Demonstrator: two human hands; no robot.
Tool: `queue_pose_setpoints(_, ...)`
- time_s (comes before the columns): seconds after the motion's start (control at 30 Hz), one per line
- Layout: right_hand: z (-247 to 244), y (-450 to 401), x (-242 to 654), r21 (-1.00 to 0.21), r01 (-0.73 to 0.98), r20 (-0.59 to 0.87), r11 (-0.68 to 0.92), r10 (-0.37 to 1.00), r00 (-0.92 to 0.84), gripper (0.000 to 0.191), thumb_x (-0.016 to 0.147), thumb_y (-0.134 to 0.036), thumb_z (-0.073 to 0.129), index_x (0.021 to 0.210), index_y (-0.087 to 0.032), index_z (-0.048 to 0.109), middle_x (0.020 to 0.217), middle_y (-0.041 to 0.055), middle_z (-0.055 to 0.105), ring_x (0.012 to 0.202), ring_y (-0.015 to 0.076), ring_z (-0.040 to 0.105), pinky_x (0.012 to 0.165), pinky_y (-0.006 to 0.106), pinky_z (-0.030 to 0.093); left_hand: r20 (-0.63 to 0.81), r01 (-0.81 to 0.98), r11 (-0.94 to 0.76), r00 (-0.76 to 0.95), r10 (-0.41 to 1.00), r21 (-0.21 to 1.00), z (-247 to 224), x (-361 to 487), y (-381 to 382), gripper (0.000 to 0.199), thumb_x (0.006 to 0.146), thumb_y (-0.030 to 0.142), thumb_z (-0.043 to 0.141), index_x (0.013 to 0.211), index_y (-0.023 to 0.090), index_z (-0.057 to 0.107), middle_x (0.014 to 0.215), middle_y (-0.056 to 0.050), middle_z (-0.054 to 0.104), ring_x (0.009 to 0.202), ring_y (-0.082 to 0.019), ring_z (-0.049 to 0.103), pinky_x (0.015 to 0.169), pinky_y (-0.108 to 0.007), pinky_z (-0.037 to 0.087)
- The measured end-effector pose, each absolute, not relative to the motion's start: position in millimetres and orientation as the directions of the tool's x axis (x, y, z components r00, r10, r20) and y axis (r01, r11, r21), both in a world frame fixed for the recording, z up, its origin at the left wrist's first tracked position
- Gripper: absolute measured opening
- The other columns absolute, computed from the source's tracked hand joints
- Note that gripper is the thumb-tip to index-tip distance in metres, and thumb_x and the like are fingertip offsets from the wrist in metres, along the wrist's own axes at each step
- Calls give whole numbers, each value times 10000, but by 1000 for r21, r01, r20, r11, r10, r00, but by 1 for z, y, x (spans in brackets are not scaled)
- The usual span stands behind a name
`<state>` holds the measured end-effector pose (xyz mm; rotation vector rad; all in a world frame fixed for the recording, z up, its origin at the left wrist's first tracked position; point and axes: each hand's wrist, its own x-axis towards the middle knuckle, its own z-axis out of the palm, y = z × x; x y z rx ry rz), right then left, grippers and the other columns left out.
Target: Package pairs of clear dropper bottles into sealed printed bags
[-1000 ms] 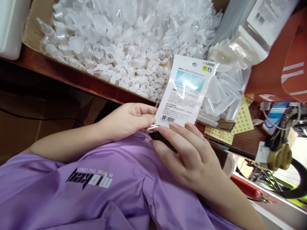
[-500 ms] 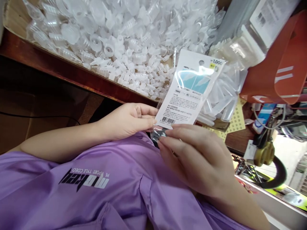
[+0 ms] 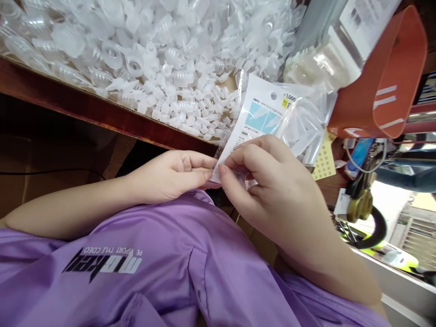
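A clear plastic packet with a white printed card (image 3: 254,111) inside slants up from my hands, its blue pictures and price mark facing me. My left hand (image 3: 177,175) pinches the packet's lower left corner between thumb and fingers. Close beside it, my right hand (image 3: 272,190) has thumb and forefinger closed on the packet's bottom edge. The right fingers cover much of the card's lower text. Clear film crumples out to the right of the card. Whatever lies behind the card is hidden.
Beyond my hands, a heap of translucent plastic nozzles and caps (image 3: 163,59) fills a cardboard tray on a dark red table edge (image 3: 85,116). To the right are an orange bin (image 3: 371,95), a yellow dotted sheet (image 3: 323,159) and gold-handled scissors (image 3: 360,204).
My right hand has moved up over the card's lower part and now pinches its bottom edge. The dark strip below the card no longer shows. The view has shifted slightly.
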<state>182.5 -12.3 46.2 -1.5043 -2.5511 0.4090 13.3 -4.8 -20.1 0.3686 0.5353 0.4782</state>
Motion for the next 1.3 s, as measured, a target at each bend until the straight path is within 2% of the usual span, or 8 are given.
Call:
queue_pose_setpoints(0.17, 44, -13, 184, -221, 842, 52, 491, 869, -493, 124, 872, -165, 576, 748, -175, 570, 726, 56, 547, 691, 170, 545, 598, 314, 481, -405, -295, 819, 755, 515, 492, -21, 13, -5, 186, 869, 121, 631, 947, 202, 779, 861, 1, 768, 788, -78, 674, 765, -194, 485)
queue_pose_setpoints(0.33, 43, -14, 185, -196, 849, 32, 491, 868, -495, 119, 890, -174, 570, 776, -205, 570, 756, 70, 568, 730, 202, 580, 616, 352, 519, -425, -264, 809, 742, 518, 525, -20, 14, -7, 165, 801, 182, 729, 960, 187, 775, 932, -24, 769, 822, -119, 676, 812, -243, 486)
queue_pose_setpoints(0.53, 41, -15, 185, -186, 846, 40, 500, 864, -502, 118, 896, -190, 574, 778, -200, 580, 768, 73, 575, 736, 201, 587, 622, 347, 519, -436, -250, 796, 728, 529, 551, -20, 13, -8, 163, 818, 179, 706, 961, 203, 780, 930, -14, 768, 799, -108, 670, 780, -235, 486)
queue_pose_setpoints(0.6, 42, -15, 186, -219, 835, 39, 506, 859, -510, 107, 901, -197, 569, 797, -185, 589, 790, 73, 581, 755, 196, 590, 643, 344, 521, -437, -257, 800, 727, 529, 542, -20, 13, -8, 162, 802, 180, 727, 953, 204, 782, 917, -11, 769, 792, -108, 671, 782, -236, 491)
queue_pose_setpoints(0.73, 49, -15, 189, -383, 800, -9, 462, 864, -503, 93, 904, -181, 570, 816, -160, 591, 846, 60, 595, 802, 165, 599, 700, 311, 522, -438, -263, 800, 724, 533, 539, -21, 13, -8, 177, 797, 180, 734, 964, 213, 785, 885, -1, 770, 781, -104, 674, 783, -230, 498)
queue_pose_setpoints(0.8, 51, -16, 190, -423, 795, -37, 435, 868, -495, 92, 900, -165, 572, 808, -169, 585, 855, 49, 605, 816, 155, 603, 710, 293, 519, -440, -255, 793, 719, 538, 553, -21, 13, -8, 200, 791, 181, 738, 983, 213, 783, 900, -5, 771, 792, -118, 680, 777, -237, 504)
queue_pose_setpoints(1.1, 40, -18, 182, -189, 847, 59, 496, 867, -494, 134, 884, -202, 561, 758, -164, 585, 748, 75, 579, 717, 195, 576, 623, 332, 498, -391, -278, 759, 723, 569, 590, -22, 14, -10, 161, 870, 190, 657, 986, 204, 767, 967, -22, 775, 878, -133, 707, 794, -221, 515)
queue_pose_setpoints(1.3, 39, -18, 180, -128, 850, 90, 510, 860, -502, 145, 872, -173, 548, 728, -183, 559, 702, 67, 543, 687, 200, 544, 608, 340, 486, -381, -283, 749, 721, 578, 599, -23, 13, -11, 181, 886, 195, 641, 1015, 209, 767, 897, -25, 777, 922, -155, 715, 839, -254, 524)
